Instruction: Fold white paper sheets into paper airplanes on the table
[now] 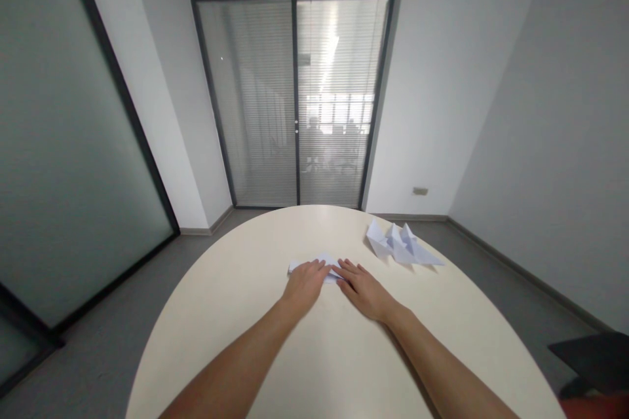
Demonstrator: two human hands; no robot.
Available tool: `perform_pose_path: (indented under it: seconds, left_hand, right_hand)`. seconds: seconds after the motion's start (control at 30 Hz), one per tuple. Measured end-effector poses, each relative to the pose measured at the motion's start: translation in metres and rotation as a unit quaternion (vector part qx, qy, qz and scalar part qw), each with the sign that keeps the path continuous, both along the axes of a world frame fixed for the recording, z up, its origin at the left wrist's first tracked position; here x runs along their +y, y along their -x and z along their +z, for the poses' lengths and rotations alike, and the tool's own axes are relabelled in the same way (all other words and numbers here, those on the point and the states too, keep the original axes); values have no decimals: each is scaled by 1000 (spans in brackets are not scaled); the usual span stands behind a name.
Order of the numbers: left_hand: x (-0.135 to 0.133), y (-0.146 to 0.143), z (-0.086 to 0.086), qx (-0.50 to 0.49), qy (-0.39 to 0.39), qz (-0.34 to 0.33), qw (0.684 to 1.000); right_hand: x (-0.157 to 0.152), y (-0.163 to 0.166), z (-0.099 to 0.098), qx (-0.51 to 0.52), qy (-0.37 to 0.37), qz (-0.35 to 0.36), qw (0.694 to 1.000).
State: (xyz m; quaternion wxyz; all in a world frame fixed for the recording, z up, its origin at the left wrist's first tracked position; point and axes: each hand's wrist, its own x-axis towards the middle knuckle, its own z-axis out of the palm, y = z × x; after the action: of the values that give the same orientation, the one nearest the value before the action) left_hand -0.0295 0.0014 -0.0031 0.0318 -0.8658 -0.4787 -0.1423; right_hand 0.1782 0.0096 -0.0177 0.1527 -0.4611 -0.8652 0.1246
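Observation:
A folded sheet of white paper (330,276) lies flat near the middle of the round table, partly covered by both hands. My left hand (305,281) rests on its left part, palm down, with the fingers stretched out over the paper. From the right, my right hand (360,285) lies on the paper's right part, fingers spread and the thumb apart. The fingertips of the two hands come close together over the sheet. Its exact folds are hidden under the fingers.
Several folded white paper boats (403,245) stand together at the table's far right. The pale round tabletop (236,314) has a curved edge. A dark chair (594,360) is at the lower right. Beyond are a glazed door with blinds (295,105) and white walls.

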Motion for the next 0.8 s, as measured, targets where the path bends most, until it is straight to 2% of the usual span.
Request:
perform_pose_path:
  seconds: [0.27, 0.53, 0.67, 0.8]
  left_hand:
    - [7, 2, -6, -71, -32, 25, 997]
    - [16, 5, -18, -225, -86, 38, 970]
    - [18, 5, -19, -302, -93, 74, 946]
    - [22, 4, -22, -407, -73, 69, 908]
  right_hand:
    - [5, 0, -5, 61, -7, -23, 998]
    - [7, 4, 1, 234, -40, -70, 969]
    - [5, 7, 3, 290, -45, -97, 951]
    - [0, 9, 5, 297, -50, -69, 951]
